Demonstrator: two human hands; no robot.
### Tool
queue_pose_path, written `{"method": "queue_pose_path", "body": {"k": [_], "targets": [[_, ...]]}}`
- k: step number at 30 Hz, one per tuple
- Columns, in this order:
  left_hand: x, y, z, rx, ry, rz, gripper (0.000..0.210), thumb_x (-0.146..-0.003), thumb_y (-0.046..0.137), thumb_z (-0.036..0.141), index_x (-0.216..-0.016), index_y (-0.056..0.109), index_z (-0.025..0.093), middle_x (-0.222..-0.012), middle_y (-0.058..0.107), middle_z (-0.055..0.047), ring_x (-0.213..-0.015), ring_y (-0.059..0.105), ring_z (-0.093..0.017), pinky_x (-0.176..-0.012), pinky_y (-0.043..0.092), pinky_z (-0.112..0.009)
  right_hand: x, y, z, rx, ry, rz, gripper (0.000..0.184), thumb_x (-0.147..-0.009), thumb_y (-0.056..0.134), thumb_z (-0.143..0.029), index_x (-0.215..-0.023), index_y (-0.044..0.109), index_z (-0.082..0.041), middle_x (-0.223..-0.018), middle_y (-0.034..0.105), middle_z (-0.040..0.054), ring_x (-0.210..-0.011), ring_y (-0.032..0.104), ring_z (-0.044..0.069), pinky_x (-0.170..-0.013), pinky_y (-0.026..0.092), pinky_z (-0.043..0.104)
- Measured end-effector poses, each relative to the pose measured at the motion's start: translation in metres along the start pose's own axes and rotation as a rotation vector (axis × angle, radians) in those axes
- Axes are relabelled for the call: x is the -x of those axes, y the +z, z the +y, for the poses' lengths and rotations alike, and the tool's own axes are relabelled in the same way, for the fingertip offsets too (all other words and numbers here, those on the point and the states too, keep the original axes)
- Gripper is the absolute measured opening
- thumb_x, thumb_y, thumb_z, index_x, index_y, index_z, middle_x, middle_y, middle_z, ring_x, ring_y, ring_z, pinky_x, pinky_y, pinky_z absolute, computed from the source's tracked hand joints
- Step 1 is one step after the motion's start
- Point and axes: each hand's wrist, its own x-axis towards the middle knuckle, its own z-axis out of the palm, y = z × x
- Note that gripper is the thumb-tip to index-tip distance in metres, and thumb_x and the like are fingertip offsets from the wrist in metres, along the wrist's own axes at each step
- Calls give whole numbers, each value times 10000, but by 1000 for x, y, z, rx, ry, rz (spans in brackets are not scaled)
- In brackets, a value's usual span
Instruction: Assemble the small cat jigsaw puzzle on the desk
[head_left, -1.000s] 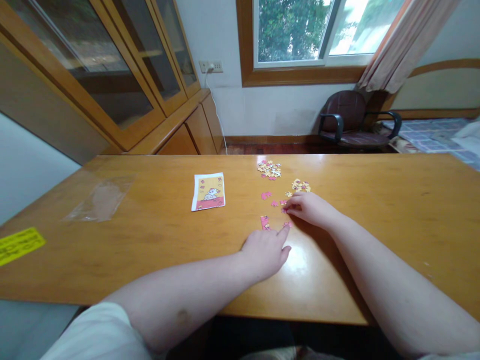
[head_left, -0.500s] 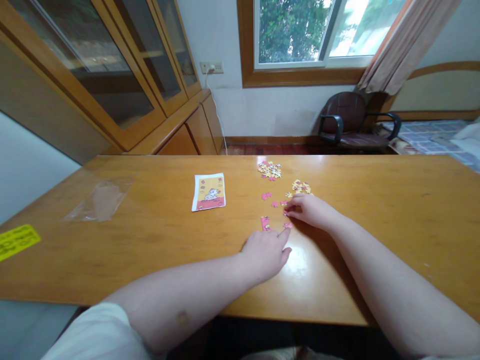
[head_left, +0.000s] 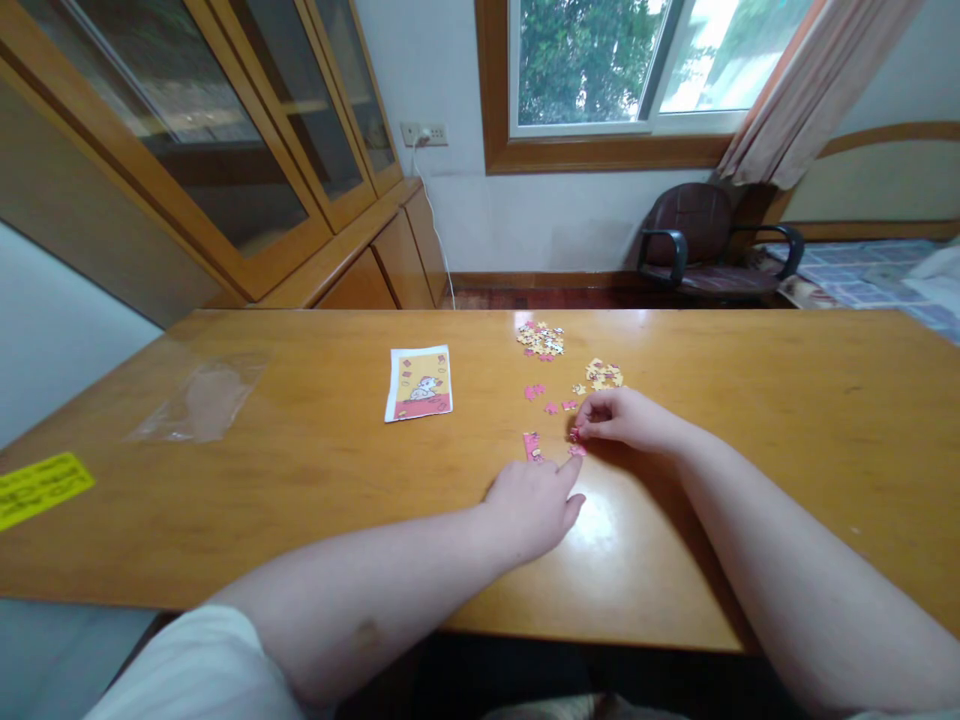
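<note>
My right hand [head_left: 613,415] pinches a small pink puzzle piece [head_left: 575,434] between thumb and fingers, just above another pink puzzle piece [head_left: 577,451] on the table. The extended index finger of my left hand [head_left: 534,508] touches the edge of that lower piece, its thumb held apart. Partly joined pink pieces [head_left: 532,446] lie just beyond my left knuckles, some of them hidden by the hand. Loose pink pieces [head_left: 552,408] are scattered farther back. Yellow pieces [head_left: 604,374] form a small heap behind my right hand.
A mixed pile of puzzle pieces [head_left: 541,340] sits near the table's far edge. Left of it lies a printed picture card [head_left: 420,384] showing a white cartoon animal. A clear plastic bag [head_left: 202,400] and a yellow label [head_left: 45,490] are on the left.
My right hand has drawn slightly back to the right, and the pink piece in its fingers is now tilted up. My left hand has stayed in place.
</note>
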Motion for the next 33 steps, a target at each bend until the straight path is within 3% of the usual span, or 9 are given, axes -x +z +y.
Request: {"method": "queue_pose_path", "body": {"k": [7, 22, 33], "targets": [[0, -3, 1, -1, -10, -27, 542, -936, 368, 457, -1418, 377, 212, -997, 689, -119, -844, 671, -280, -710, 531, -407, 0, -1, -1, 56, 22, -56, 255, -702, 688, -424, -775, 695, -179, -781, 725, 36, -737, 645, 170, -736, 488, 286], [0, -7, 2, -1, -18, -47, 527, -937, 363, 445, -1407, 389, 209, -1008, 689, -122, -864, 670, -290, -709, 532, -416, 1, 7, -12, 314, 15, 19, 124, -729, 610, -286, -763, 671, -183, -690, 673, 14, -606, 563, 131, -609, 437, 255], [-1, -8, 2, 4, -16, -53, 520, -934, 374, 422, -1404, 397, 201, -995, 690, -119, -858, 672, -286, -711, 532, -413, 1, 8, -9, 325, 14, 15, 98, -712, 592, -219, -769, 663, -182, -701, 678, 10, -611, 572, 131, -607, 434, 250]]}}
